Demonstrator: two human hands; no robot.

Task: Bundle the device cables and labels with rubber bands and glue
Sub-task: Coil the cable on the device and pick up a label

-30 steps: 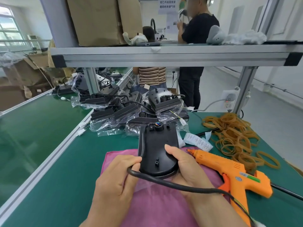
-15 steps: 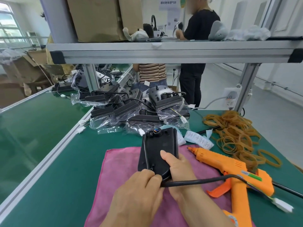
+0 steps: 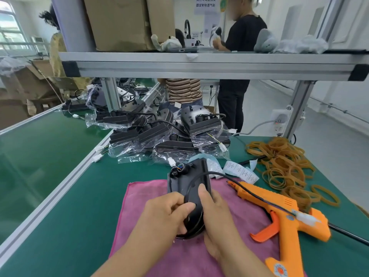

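Left hand pinches the cable against the device; right hand grips its right edge, glue gun near.

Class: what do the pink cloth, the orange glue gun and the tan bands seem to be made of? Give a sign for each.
The cloth looks like soft matte fabric, perhaps microfibre: it wrinkles. The glue gun seems hard moulded plastic with a slight sheen and vent slots. The bands look like matte rubber: thin limp loops.
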